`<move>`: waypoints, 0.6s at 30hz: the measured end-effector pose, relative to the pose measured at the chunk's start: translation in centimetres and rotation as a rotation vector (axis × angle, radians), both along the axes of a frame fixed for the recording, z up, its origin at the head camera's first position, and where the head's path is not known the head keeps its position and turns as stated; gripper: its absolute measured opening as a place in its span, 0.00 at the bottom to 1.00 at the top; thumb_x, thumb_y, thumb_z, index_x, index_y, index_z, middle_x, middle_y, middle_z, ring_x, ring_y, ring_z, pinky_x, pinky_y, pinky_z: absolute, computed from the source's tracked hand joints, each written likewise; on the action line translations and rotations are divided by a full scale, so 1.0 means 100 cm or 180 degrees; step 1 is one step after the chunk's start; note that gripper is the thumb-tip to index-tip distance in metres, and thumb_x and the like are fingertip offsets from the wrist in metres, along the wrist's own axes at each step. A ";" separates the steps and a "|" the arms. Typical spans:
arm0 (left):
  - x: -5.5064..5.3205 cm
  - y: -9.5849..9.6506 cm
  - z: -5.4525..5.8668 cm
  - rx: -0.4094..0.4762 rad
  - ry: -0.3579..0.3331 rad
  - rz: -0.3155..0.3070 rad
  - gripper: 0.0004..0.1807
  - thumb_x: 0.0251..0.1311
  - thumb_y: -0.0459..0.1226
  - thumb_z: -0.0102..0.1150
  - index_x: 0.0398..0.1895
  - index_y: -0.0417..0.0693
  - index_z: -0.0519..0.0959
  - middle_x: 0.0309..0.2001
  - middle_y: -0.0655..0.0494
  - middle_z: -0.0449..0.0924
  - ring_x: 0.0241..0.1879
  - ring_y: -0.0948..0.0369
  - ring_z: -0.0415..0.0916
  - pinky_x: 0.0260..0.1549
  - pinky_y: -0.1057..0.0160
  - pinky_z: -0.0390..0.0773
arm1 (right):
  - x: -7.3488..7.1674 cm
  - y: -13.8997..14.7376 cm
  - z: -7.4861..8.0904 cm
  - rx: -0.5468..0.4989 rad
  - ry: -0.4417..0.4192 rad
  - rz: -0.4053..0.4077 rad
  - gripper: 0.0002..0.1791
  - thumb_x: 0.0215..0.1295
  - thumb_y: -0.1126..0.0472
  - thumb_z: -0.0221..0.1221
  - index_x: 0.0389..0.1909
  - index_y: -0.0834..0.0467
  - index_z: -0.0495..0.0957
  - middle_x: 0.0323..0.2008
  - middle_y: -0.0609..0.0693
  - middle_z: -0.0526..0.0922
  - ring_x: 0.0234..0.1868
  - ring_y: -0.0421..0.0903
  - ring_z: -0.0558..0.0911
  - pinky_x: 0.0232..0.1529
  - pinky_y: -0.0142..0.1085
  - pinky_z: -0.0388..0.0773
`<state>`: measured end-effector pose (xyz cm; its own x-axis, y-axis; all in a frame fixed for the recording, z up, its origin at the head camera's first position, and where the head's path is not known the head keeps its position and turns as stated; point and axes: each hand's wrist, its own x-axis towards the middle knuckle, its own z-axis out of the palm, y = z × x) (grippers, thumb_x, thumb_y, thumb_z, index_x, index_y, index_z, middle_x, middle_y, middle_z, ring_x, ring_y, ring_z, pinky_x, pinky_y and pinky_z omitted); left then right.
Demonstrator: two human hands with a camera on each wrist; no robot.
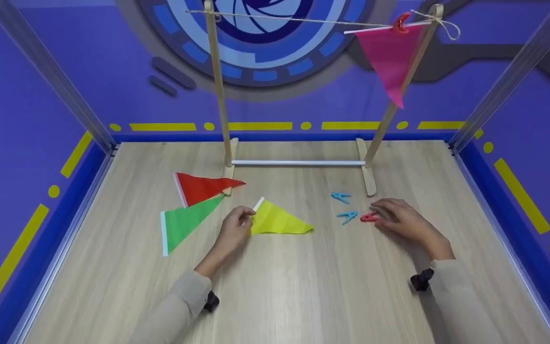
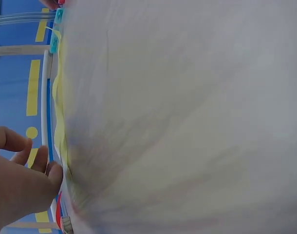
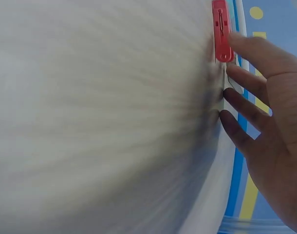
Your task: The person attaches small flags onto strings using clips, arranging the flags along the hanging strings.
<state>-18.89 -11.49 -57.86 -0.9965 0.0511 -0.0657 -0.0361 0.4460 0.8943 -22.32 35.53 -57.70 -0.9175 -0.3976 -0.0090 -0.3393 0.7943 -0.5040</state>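
A yellow pennant (image 1: pixel 277 220) with a white edge strip lies on the table. My left hand (image 1: pixel 235 228) is at its strip, fingers bent loosely and covering part of it. Nothing shows between those fingers in the left wrist view, where the hand (image 2: pixel 27 180) is beside the cloth's edge. At the right, a red clothespin (image 1: pixel 368 217) lies by my right hand (image 1: pixel 406 222), whose thumb and fingers spread around its near end. The right wrist view has the thumb at the side of the clothespin (image 3: pixel 221 31), the other fingers of the hand (image 3: pixel 280 117) apart.
Two blue clothespins (image 1: pixel 340 197) lie left of the red one. Red (image 1: pixel 203 187) and green (image 1: pixel 184 223) pennants lie at the left. Behind stands a wooden frame (image 1: pixel 219 91) with a string, from which a pink pennant (image 1: pixel 387 55) hangs by a red clip (image 1: pixel 400 24).
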 end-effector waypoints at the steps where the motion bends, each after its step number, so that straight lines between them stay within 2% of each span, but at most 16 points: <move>1: 0.000 0.000 0.000 -0.0144 0.0041 0.0026 0.11 0.63 0.30 0.53 0.48 0.45 0.76 0.50 0.54 0.73 0.55 0.57 0.68 0.57 0.57 0.71 | 0.000 0.002 0.000 -0.0013 -0.0034 0.0004 0.29 0.61 0.50 0.62 0.62 0.53 0.70 0.62 0.55 0.70 0.64 0.56 0.64 0.63 0.57 0.60; 6: 0.003 -0.010 0.001 -0.1035 0.0333 -0.0017 0.15 0.59 0.34 0.60 0.50 0.44 0.76 0.55 0.52 0.68 0.61 0.53 0.57 0.59 0.54 0.65 | 0.002 0.007 -0.003 -0.0150 -0.0065 0.0084 0.31 0.60 0.47 0.63 0.63 0.52 0.70 0.63 0.54 0.68 0.65 0.56 0.62 0.63 0.58 0.58; 8: 0.003 -0.015 0.000 -0.1248 0.0368 -0.0117 0.20 0.59 0.37 0.62 0.54 0.42 0.74 0.59 0.49 0.66 0.64 0.51 0.54 0.61 0.52 0.63 | 0.002 0.008 -0.004 -0.0194 -0.0034 0.0129 0.32 0.59 0.47 0.64 0.63 0.53 0.70 0.63 0.54 0.68 0.65 0.57 0.62 0.62 0.59 0.58; 13: 0.006 -0.025 -0.009 -0.1406 0.0240 -0.0450 0.33 0.60 0.44 0.61 0.67 0.43 0.64 0.70 0.48 0.55 0.72 0.50 0.44 0.67 0.49 0.53 | -0.004 0.012 -0.006 -0.0238 -0.0122 0.0185 0.32 0.57 0.46 0.65 0.63 0.50 0.71 0.64 0.52 0.66 0.66 0.56 0.60 0.62 0.60 0.56; 15: 0.006 -0.028 -0.011 -0.1428 0.0203 -0.0520 0.34 0.61 0.44 0.60 0.69 0.47 0.63 0.72 0.51 0.52 0.73 0.51 0.41 0.68 0.48 0.49 | -0.007 0.012 -0.008 -0.0268 -0.0160 0.0197 0.31 0.57 0.46 0.65 0.62 0.49 0.72 0.64 0.52 0.66 0.66 0.55 0.60 0.62 0.59 0.56; 18: 0.004 -0.030 -0.012 -0.1376 0.0224 -0.0578 0.30 0.62 0.41 0.60 0.67 0.49 0.67 0.72 0.52 0.53 0.73 0.51 0.41 0.69 0.48 0.46 | -0.010 0.012 -0.011 -0.0367 -0.0191 0.0195 0.28 0.58 0.46 0.64 0.60 0.49 0.74 0.63 0.52 0.67 0.65 0.56 0.61 0.61 0.60 0.56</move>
